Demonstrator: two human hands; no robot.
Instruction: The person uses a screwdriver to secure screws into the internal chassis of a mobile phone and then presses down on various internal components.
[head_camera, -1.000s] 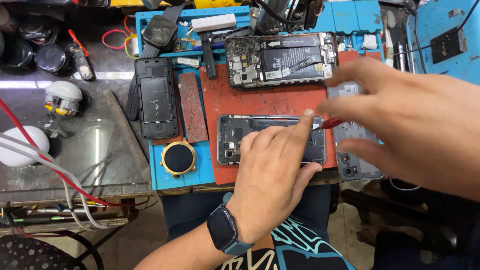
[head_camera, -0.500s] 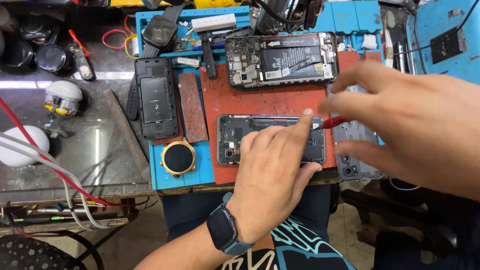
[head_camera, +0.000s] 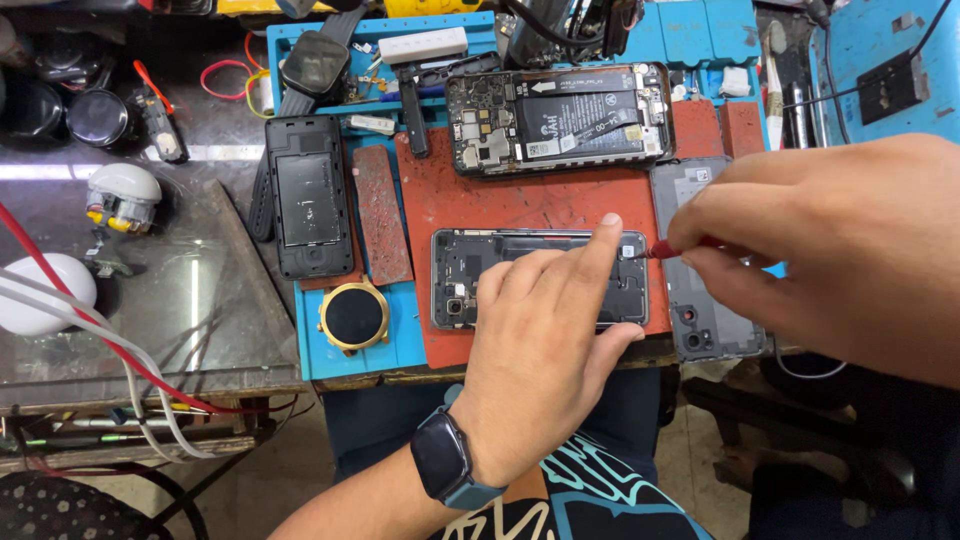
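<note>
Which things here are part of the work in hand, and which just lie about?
In use:
- left hand pressing on the opened phone
- right hand holding the red-handled tool at the phone's edge
- red mat beneath

Lying about:
- second opened phone
- grey back cover
- black phone frame
- gold-rimmed round watch
- white earbud case

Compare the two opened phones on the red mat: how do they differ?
The far phone lies untouched and still carries its black battery; the near phone is pinned under the left hand and shows a bare frame. The right hand brings a red tool to the near phone only. Both lie lengthwise, backs removed.
</note>
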